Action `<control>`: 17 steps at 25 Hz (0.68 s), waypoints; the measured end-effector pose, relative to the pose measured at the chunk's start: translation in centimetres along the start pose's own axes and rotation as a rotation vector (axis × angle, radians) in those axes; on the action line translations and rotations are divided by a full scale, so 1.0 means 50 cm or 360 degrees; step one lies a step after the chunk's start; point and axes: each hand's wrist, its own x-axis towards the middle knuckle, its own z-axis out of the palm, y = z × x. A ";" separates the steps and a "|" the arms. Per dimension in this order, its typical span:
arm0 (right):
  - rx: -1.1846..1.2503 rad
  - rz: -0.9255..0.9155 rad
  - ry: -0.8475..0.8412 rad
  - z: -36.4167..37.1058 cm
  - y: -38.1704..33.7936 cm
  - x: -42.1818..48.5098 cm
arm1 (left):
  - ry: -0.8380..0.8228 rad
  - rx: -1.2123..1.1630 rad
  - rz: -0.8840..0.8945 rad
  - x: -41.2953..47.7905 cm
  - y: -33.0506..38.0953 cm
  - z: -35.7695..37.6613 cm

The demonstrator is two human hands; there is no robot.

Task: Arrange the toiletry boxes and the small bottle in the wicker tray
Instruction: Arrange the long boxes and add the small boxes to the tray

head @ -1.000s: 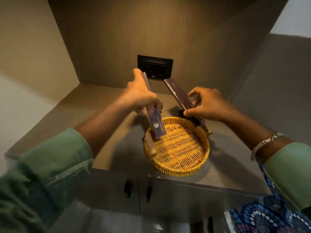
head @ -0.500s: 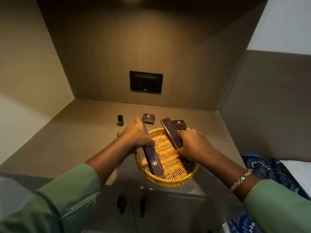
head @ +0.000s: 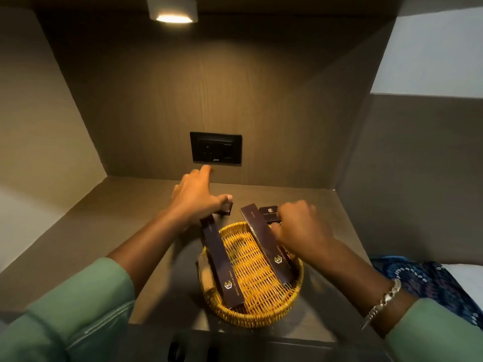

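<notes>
Left hand [head: 194, 198]: reaching forward past the far rim of the wicker tray [head: 264, 318], palm down, fingers stretched out and loosely spread toward the back wall. Thumb lies against the top of a small dark box [head: 226, 208] standing on the surface [head: 130, 220] just behind the tray; grip on it cannot be told, most of the box is hidden under the hand.

Right hand [head: 300, 226]: over the tray's far right rim, fingers curled down and in, motion-blurred. Knuckles sit just in front of a second small dark box [head: 269, 214] with a gold logo on its lid. Whether the fingers pinch anything cannot be told. Silver chain bracelet [head: 383, 300] on this wrist; green sleeves on both arms.

Wicker tray: round, yellow weave, near the front edge of the surface. Two long dark boxes in it. Left long box [head: 222, 267] lies along the left side, far end poking out over the rim under the left wrist, gold logo at the near end. Right long box [head: 266, 244] leans on the right side, far end raised above the rim, just beside the right hand.

Small bottle: not visible.

Back wall: black socket plate [head: 216, 148]. Lit lamp [head: 172, 11] overhead.
</notes>
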 end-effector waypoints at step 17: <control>0.0132 -0.0019 -0.0672 0.097 0.092 0.214 | -0.0722 0.0192 0.0196 0.186 -0.077 0.114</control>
